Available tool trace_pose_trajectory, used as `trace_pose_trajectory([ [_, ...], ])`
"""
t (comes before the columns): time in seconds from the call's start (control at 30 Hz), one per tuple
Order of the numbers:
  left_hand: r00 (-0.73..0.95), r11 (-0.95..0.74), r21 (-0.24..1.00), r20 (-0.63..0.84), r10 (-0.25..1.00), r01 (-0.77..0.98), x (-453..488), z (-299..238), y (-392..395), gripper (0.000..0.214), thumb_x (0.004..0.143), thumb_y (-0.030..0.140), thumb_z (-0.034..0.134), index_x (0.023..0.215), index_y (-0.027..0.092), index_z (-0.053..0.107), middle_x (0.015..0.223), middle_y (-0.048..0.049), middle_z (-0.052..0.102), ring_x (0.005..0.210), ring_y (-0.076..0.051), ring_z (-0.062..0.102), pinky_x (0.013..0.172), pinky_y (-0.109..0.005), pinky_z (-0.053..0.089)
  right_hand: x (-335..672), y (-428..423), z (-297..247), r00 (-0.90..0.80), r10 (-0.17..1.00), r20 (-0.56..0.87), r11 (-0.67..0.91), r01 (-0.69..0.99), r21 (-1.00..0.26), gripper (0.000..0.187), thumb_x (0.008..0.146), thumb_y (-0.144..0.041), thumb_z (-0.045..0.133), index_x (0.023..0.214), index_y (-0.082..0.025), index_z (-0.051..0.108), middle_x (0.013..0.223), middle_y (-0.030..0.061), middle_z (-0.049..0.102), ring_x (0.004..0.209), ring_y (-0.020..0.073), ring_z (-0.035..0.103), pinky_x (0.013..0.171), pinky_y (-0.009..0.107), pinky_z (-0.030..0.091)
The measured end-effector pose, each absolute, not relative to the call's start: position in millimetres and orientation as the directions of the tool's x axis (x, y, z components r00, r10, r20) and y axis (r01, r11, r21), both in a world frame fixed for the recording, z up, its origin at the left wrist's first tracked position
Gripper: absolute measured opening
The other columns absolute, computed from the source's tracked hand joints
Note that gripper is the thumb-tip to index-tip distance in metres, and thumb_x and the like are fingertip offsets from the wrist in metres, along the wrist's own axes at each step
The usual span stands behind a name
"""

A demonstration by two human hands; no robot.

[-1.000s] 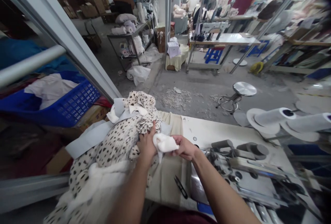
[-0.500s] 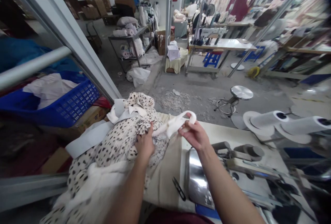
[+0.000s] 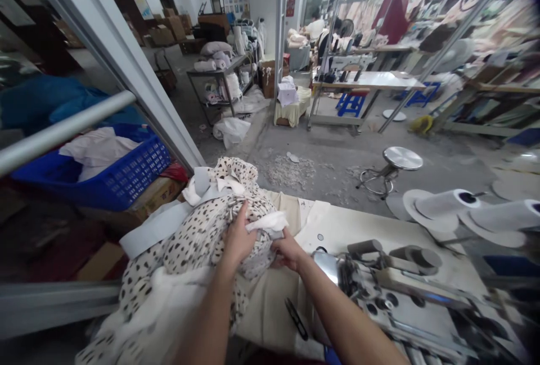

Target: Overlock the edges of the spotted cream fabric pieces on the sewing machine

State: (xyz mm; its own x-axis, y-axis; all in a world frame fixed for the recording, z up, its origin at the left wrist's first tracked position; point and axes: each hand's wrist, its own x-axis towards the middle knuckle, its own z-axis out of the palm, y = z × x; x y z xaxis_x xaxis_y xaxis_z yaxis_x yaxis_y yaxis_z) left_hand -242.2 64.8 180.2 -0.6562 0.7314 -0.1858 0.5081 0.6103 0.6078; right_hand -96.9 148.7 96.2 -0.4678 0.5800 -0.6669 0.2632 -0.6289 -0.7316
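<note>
A heap of cream fabric with black spots lies on the left end of the white sewing table. My left hand presses on the heap, fingers closed round a fold of the spotted cloth. My right hand is just to its right, gripping the cloth under a white fabric strip that lies across both hands. A white band is tucked round the heap.
A sewing machine fills the table's right side, with black thread snips in front and white thread cones behind. A blue crate sits left. A round stool stands on the littered floor. Other tables, shelves and a person are far back.
My right hand, raised with the white strip half a second ago, has come back down to the heap beside my left hand. The left hand has stayed on the spotted cloth.
</note>
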Motion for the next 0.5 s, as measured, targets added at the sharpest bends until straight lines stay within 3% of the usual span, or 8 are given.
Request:
trace_pose_trajectory([
  [0.07, -0.689, 0.6, 0.645, -0.153, 0.708, 0.473, -246, 179, 65, 0.078, 0.077, 0.012, 0.064, 0.149, 0.031, 0.039, 0.098, -0.0011, 0.071, 0.094, -0.022, 0.068, 0.093, -0.035, 0.047, -104, 142, 87, -0.487, 0.549, -0.679, -0.664, 0.239, -0.708, 0.077, 0.05, -0.017, 0.064, 0.124, -0.032, 0.05, 0.079, -0.0036, 0.064, 0.055, 0.0159, 0.058, 0.055, 0.042, 0.055],
  [0.17, -0.745, 0.578, 0.682, -0.073, 0.663, 0.448, -250, 178, 62, 0.066, 0.081, 0.014, 0.06, 0.143, 0.025, 0.041, 0.095, -0.002, 0.069, 0.088, -0.018, 0.067, 0.084, -0.029, 0.05, -106, 149, 77, -0.491, 0.504, -0.71, -0.719, 0.218, -0.66, 0.076, 0.053, -0.018, 0.062, 0.126, -0.034, 0.048, 0.085, -0.0026, 0.064, 0.057, 0.0155, 0.058, 0.058, 0.042, 0.054],
  [0.23, -0.793, 0.578, 0.685, -0.001, 0.61, 0.444, -252, 180, 58, 0.056, 0.087, 0.02, 0.057, 0.14, 0.023, 0.04, 0.101, -0.0052, 0.069, 0.093, -0.019, 0.067, 0.084, -0.028, 0.051, -104, 156, 69, -0.469, 0.475, -0.744, -0.761, 0.206, -0.616, 0.065, 0.058, -0.022, 0.062, 0.121, -0.032, 0.051, 0.085, -0.0013, 0.063, 0.059, 0.0168, 0.06, 0.061, 0.043, 0.054],
  [0.33, -0.837, 0.604, 0.66, 0.07, 0.543, 0.448, -255, 185, 52, 0.039, 0.091, 0.024, 0.052, 0.128, 0.019, 0.046, 0.107, -0.0114, 0.067, 0.099, -0.025, 0.066, 0.086, -0.036, 0.052, -100, 158, 54, -0.398, 0.425, -0.813, -0.832, 0.182, -0.524, 0.034, 0.072, -0.037, 0.057, 0.104, -0.026, 0.055, 0.077, 0.0004, 0.059, 0.059, 0.0185, 0.059, 0.061, 0.042, 0.053],
  [0.4, -0.806, 0.6, 0.631, 0.07, 0.588, 0.492, -259, 190, 52, 0.027, 0.089, 0.023, 0.053, 0.115, 0.019, 0.055, 0.1, -0.0108, 0.068, 0.095, -0.028, 0.065, 0.085, -0.041, 0.052, -99, 154, 42, -0.346, 0.385, -0.856, -0.872, 0.168, -0.46, 0.027, 0.081, -0.048, 0.049, 0.091, -0.024, 0.055, 0.069, 0.001, 0.055, 0.056, 0.019, 0.057, 0.059, 0.041, 0.052],
  [0.5, -0.64, 0.475, 0.612, 0.067, 0.766, 0.632, -264, 196, 62, 0.017, 0.082, 0.011, 0.056, 0.092, 0.022, 0.063, 0.1, -0.0071, 0.069, 0.099, -0.025, 0.065, 0.091, -0.039, 0.051, -103, 147, 27, -0.326, 0.348, -0.879, -0.907, 0.121, -0.404, 0.04, 0.089, -0.059, 0.045, 0.084, -0.021, 0.057, 0.065, 0.0021, 0.055, 0.055, 0.0183, 0.056, 0.06, 0.038, 0.051],
])
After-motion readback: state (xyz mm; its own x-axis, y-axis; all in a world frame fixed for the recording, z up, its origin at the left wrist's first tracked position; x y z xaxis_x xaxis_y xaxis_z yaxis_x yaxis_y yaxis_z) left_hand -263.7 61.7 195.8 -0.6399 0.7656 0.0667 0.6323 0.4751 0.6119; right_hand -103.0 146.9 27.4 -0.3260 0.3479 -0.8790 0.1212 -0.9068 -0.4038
